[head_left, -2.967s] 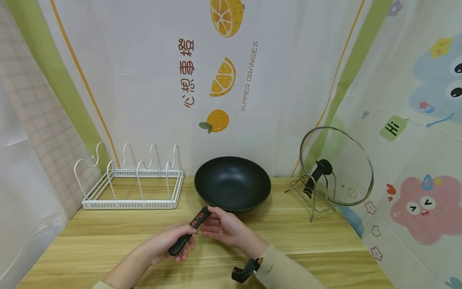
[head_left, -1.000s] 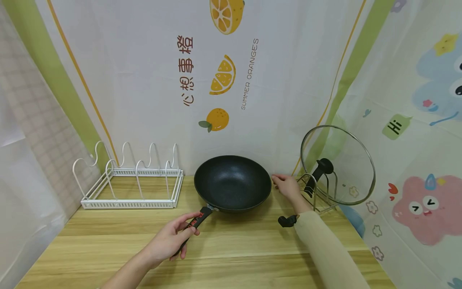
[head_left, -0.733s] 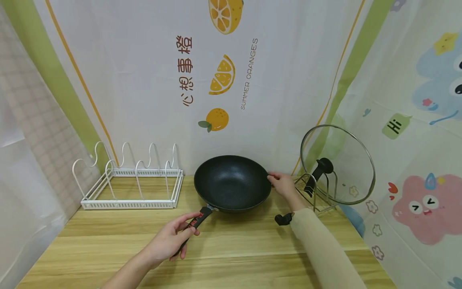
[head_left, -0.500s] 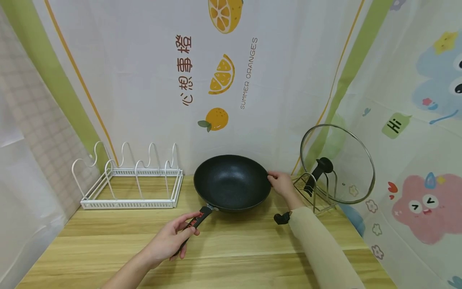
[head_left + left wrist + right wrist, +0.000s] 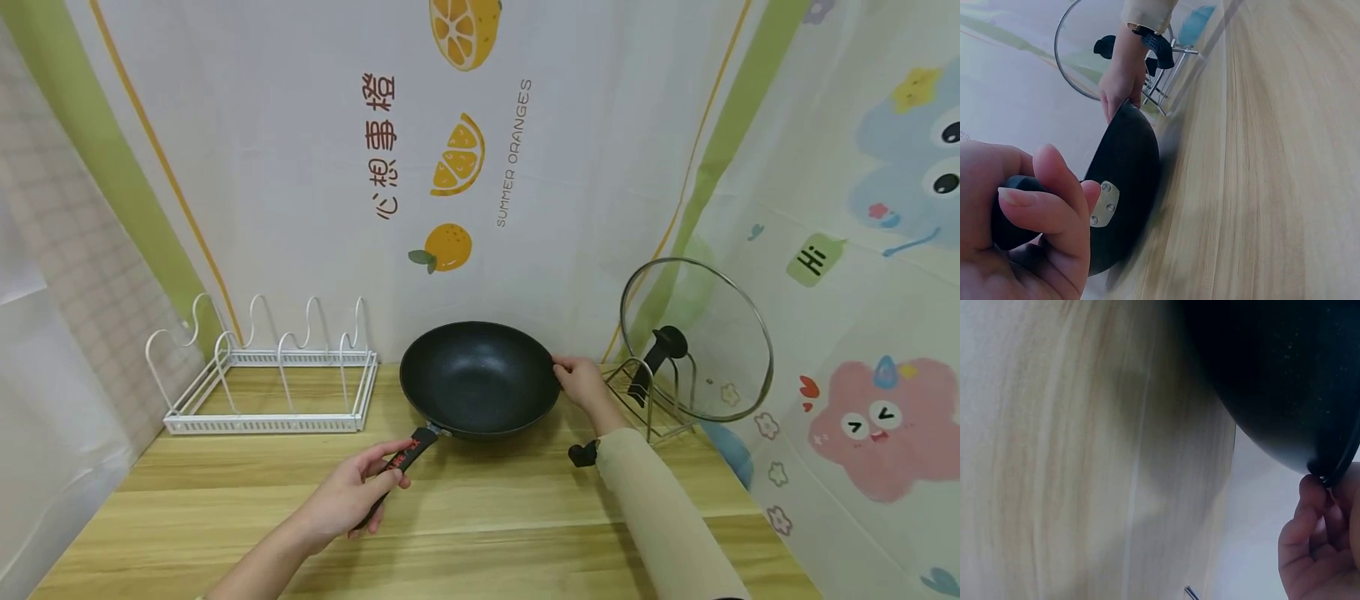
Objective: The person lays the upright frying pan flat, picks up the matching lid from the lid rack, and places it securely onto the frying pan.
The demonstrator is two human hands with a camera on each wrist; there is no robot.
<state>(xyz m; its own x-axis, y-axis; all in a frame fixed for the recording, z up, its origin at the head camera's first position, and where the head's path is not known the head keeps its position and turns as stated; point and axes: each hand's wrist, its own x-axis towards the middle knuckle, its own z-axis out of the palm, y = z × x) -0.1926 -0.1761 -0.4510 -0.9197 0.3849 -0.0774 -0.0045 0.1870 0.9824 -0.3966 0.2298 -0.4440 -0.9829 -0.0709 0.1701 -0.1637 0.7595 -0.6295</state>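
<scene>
A black wok (image 5: 480, 379) stands on the wooden table near the back, its long black handle (image 5: 420, 446) angled toward the front left. My left hand (image 5: 348, 500) grips that handle, thumb on top and fingers curled around it, as the left wrist view also shows. At the wok's right edge my right hand (image 5: 581, 382) pinches the rim between thumb and fingers. In the right wrist view the fingers (image 5: 1313, 503) bend under the rim of the dark wok (image 5: 1279, 369). The metal plate (image 5: 1105, 205) joining handle to wok has several rivets.
To the left stands a white wire rack (image 5: 262, 425) with several curved dividers. On the right a metal stand (image 5: 648, 417) holds a glass lid (image 5: 720, 333) upright, close beside the right forearm. A printed curtain (image 5: 300, 208) hangs right behind the table.
My right hand has left the wok's handle, gone right and taken hold of the far rim. My left hand keeps its grip on the handle. The wok stays nearly in place.
</scene>
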